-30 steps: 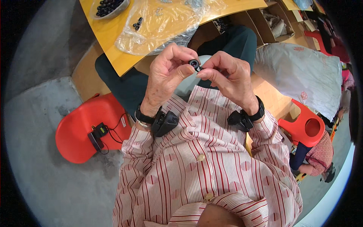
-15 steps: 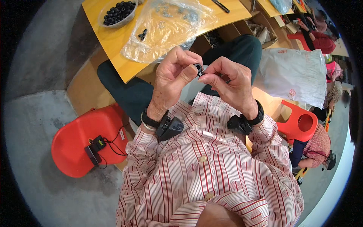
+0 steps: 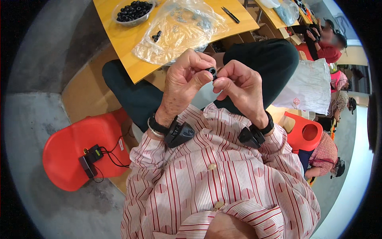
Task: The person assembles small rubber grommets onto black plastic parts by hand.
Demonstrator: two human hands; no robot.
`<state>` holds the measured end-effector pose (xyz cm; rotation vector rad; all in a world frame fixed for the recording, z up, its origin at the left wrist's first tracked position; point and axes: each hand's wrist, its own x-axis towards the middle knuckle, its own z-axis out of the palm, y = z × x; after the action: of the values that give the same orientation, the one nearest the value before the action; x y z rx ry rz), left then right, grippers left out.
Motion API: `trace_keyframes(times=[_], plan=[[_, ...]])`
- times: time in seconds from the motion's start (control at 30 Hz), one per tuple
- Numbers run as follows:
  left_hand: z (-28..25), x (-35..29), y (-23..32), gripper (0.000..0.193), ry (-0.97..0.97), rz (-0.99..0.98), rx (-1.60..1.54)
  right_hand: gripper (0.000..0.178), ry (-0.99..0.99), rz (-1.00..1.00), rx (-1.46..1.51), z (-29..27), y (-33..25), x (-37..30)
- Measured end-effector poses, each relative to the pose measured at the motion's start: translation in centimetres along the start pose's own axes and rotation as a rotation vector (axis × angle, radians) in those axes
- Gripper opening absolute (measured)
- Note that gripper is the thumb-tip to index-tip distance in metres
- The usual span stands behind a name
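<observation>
Over my lap, my left hand (image 3: 186,77) pinches a small black ring-shaped part (image 3: 212,71) between thumb and fingers, its round hole showing. My right hand (image 3: 240,81) is closed at the part's right side, thumb and forefinger pressed together against it; whether a second small piece sits in that pinch is hidden. Beyond my hands, a clear plastic bag (image 3: 179,34) lies on the yellow table (image 3: 137,71), with a few similar black parts (image 3: 156,36) on it and small shiny pieces farther up. A clear tub (image 3: 133,20) at the far left holds many black parts.
A pair of dark tweezers or snips (image 3: 230,14) lies on the table at its far side. Left of me stands a red chair (image 3: 79,131) with black devices and cables on it. At right are a white sack (image 3: 304,87), a red stool (image 3: 302,131) and several people.
The view has shifted a little, so the table and sack appear displaced. My right knee has swung outward. Both hands keep hold around the small black part, which is turned slightly.
</observation>
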<state>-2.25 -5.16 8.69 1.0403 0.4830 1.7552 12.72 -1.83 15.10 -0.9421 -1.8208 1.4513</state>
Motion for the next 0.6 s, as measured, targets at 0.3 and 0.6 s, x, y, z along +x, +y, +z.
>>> trace_keyframes(times=[0.3,0.6], plan=[[-0.2,-1.3,1.1,0.018,0.061,0.024,0.008,0.011,0.053,0.051,0.148,2.6,-0.3,-0.3],[0.9,-1.9,0.8,0.018,0.144,-0.099,-0.101,0.020,0.202,-0.341,-0.253,2.5,2.4,-0.2]])
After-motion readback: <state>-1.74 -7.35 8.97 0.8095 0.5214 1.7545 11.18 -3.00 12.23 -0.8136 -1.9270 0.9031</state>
